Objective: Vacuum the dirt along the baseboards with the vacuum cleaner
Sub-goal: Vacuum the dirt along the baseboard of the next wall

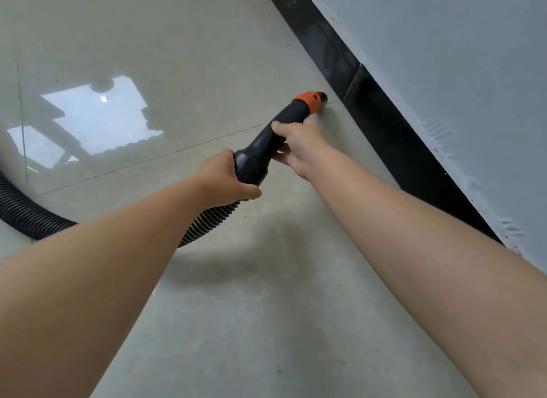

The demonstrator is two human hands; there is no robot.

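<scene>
No text, label, brand, number or sign could be read anywhere. The black nozzle (pixel 268 144) with its orange tip (pixel 309 101), the hose (pixel 26 212), the baseboard (pixel 384 125) and the wall (pixel 458 71) showed plain surfaces without lettering.

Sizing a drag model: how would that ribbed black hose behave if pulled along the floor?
Probably floppy: the ribbed hose curves loosely across the tiled floor. It likely trails behind rather than pushing straight. The glossy tiles suggest it slides easily, though the ribs might catch at grout lines.
</scene>
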